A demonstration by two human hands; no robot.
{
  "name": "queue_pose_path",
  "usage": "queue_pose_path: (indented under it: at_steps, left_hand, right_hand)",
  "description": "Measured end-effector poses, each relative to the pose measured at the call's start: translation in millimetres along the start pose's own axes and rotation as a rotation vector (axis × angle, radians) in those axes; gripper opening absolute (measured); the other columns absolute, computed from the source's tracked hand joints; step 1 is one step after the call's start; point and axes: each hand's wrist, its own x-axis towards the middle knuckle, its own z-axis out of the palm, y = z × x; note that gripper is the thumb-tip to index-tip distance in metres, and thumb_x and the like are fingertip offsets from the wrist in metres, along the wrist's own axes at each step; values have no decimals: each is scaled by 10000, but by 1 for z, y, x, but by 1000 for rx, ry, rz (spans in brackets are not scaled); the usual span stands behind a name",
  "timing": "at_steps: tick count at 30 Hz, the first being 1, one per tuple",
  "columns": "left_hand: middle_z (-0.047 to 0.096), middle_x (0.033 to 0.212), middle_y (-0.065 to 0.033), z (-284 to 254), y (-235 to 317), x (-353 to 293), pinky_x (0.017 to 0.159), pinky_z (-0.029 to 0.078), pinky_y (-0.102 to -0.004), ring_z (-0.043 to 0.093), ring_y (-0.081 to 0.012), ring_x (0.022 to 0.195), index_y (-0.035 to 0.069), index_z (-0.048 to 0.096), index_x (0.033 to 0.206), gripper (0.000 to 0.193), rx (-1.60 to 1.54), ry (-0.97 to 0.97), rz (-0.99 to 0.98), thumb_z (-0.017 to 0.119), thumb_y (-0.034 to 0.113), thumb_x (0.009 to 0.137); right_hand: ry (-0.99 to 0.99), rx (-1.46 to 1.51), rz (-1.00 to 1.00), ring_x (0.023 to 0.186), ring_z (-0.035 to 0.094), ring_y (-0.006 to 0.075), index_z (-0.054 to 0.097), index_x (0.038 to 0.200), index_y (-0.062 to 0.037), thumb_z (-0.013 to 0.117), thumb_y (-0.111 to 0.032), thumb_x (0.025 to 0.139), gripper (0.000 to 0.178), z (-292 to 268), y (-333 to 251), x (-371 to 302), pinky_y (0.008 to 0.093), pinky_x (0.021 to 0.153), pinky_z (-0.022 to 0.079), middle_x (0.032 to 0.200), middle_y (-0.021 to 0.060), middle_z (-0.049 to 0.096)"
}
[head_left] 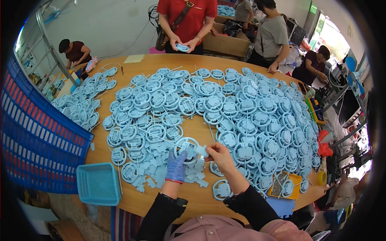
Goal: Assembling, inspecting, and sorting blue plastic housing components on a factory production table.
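Observation:
My left hand [175, 166], in a bluish-purple glove, grips a light-blue round plastic part [187, 143] that has a ring-shaped rim and a long thin stick. From the right, my bare right hand [222, 156] pinches a small flat light-blue plastic piece [202, 151] between thumb and fingers, at the right side of the round part. Whether the two pieces touch cannot be made out. Below and around my left hand lie many loose flat pieces [160, 172]. A large heap of similar round parts [245, 105] surrounds my hands.
The wooden table [209, 197] carries a turquoise basket [98, 199] at left and a yellow tray [295, 178] of small metal bits at right. A big blue crate [44, 148] leans at the left. Across the table, a person in red [187, 24] holds a light-blue part; others work behind.

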Motion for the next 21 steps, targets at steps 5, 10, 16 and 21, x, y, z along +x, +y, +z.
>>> queue_pose_path:
  at_steps: [5,10,16,21]
  left_hand:
    - [559,1089,-78,7,-30,6,789,517,-281,583,-147,925,16,409,1251,514,307,53,316,672,-17,810]
    - [538,1123,-84,2,-35,6,785,512,-270,573,-142,932,0,403,1254,518,298,87,370,662,-18,805]
    - [538,1120,-86,-6,-25,8,817,507,-279,566,-148,960,-7,402,1253,511,235,111,281,638,-41,802]
    - [547,1133,-105,-19,-25,16,727,547,-276,595,-156,928,-13,419,1248,468,333,94,345,601,-46,818]
  right_hand:
    - [205,506,152,745,639,164,530,996,-40,631,-143,919,163,37,45,0,296,677,544,878,72,639]
    - [241,307,43,776,610,129,536,1037,-31,623,-121,917,173,62,40,-5,264,694,495,871,55,638]
    - [168,377,-38,739,620,136,505,1073,-6,629,-60,892,226,70,45,-6,253,684,485,830,72,651]
    - [155,388,92,741,640,146,497,972,-20,647,-100,891,188,73,35,-10,266,693,499,809,83,657]
